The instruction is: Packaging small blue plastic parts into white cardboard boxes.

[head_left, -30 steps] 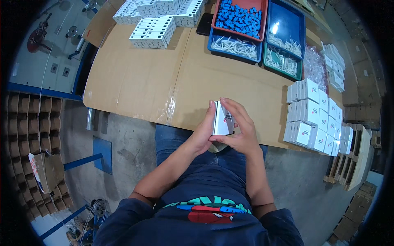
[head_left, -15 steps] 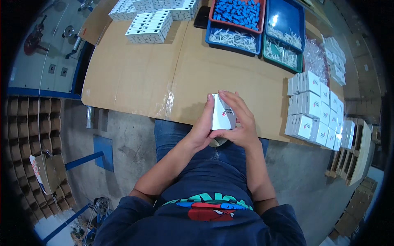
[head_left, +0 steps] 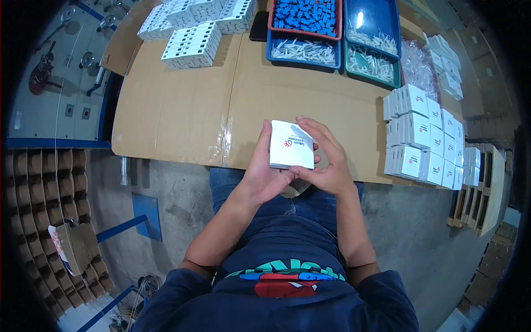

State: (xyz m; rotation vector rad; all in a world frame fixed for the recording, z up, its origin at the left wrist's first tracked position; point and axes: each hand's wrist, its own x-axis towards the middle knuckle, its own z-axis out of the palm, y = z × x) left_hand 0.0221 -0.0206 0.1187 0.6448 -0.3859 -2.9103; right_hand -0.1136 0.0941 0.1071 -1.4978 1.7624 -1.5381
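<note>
Between both hands I hold a small square white box point(head_left: 291, 145) above the table's near edge, its printed face turned up. My left hand point(head_left: 262, 169) supports it from the left and below, with the thumb along its left side. My right hand point(head_left: 330, 160) grips its right side, the thumb at the near corner and the fingers bent over the far corner. Some fingertips are hidden beneath the box. To the right, similar white boxes point(head_left: 418, 135) stand stacked in rows at the table's edge.
Cardboard covers the table point(head_left: 177, 110). White switch-like pieces point(head_left: 191, 47) are stacked at the far left, beside a dark phone-like slab point(head_left: 259, 26). Trays hold blue parts point(head_left: 304, 16) and white plugs point(head_left: 304, 52). Clear plastic bags point(head_left: 418, 69) lie behind the box stacks.
The box has turned between my hands from a tilted, narrow view to showing its printed face flatter and wider. My left palm has opened out beneath it.
</note>
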